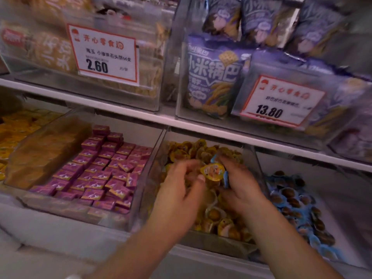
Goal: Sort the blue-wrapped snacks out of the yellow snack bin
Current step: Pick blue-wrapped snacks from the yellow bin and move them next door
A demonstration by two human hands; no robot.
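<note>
Blue-wrapped snacks in right hand grip, count unclear; left hand curled, contents unclear.

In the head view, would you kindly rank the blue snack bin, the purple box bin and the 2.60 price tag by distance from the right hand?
From the right hand:
1. Blue snack bin, just right.
2. Purple box bin, far left.
3. 2.60 price tag, upper left shelf.

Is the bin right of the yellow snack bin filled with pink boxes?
No, the bin right of the yellow snack bin holds blue-wrapped snacks; the pink boxes sit in the bin on its left.
</note>
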